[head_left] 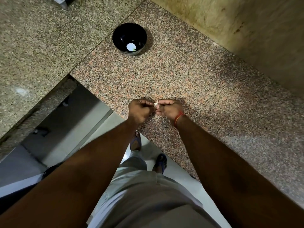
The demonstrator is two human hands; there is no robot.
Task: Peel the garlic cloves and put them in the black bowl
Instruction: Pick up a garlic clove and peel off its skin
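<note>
Garlic is sitting between the two hands: a single pale garlic clove [156, 104] is being pinched from both sides, well nearer the person than the black bowl [129, 38] and a little to that bowl's right. The left hand [141, 110] is curling its fingers into a loose fist, with the fingertips closing on the clove's left end. The right hand [170, 109] is doing the same from the other side, its thumb and fingertips gripping the clove, and a strip of papery skin is sticking up from the clove between them. A red thread [178, 118] is circling the right wrist. Both hands are hovering over the speckled granite counter [189, 71], close to its near edge; whether they are touching it cannot be told. The black bowl is standing upright on that counter, well apart from the hands on the far side, and something pale is lying at its bottom, too small to identify. Nearer than the bowl and below the counter edge, the person's grey trousers [148, 195] and two sandalled feet are showing on a light floor [177, 171].
</note>
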